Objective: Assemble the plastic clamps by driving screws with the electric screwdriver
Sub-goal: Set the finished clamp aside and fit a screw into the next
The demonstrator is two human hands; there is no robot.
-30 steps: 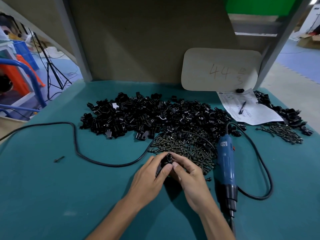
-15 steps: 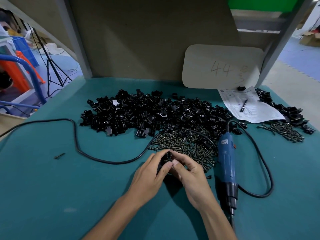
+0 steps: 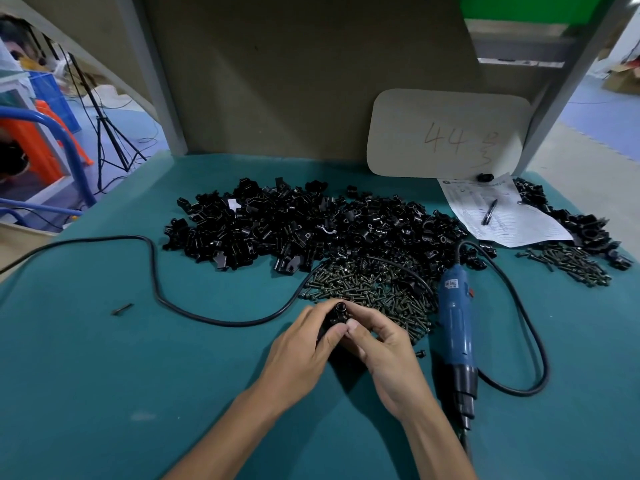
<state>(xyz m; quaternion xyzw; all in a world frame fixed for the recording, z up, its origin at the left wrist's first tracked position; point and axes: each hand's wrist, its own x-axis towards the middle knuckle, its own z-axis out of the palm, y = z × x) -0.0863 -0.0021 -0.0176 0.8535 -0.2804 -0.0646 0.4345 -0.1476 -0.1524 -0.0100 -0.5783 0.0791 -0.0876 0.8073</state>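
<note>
Preparing for driving, it seems: left hand [image 3: 304, 351] and right hand [image 3: 388, 355], fingers [image 3: 330, 336] clamped on one clamp [image 3: 337, 315] at mid-table [image 3: 104, 393], screwdriver [image 3: 455, 334] idle just right, to be grasped next; screws [image 3: 374, 289] and clamp heap [image 3: 311, 226] beyond.

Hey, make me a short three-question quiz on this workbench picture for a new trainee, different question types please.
1. True or false: the electric screwdriver lies unheld beside the right hand.
2. The left hand and right hand together hold: A) a black clamp B) a pen C) a loose cable.
3. Which number is written on the card?
Key: 1 true; 2 A; 3 44.
</note>
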